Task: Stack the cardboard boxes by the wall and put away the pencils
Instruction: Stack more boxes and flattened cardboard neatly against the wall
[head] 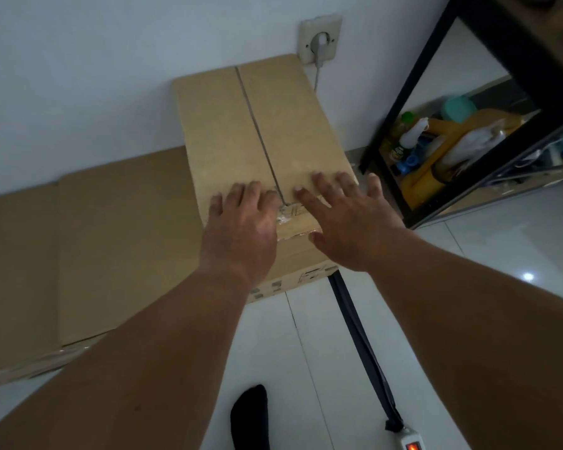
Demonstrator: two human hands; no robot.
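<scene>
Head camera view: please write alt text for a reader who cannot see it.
Two bare hands, left hand and right hand, lie open on top of a closed cardboard box standing against a white wall. Flat cardboard lies left of it; a black shelf stands right.

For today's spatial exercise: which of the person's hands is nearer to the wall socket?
Right. The right hand lies on the cardboard box below the wall socket, on its side of the seam; the left hand rests further left.
</scene>
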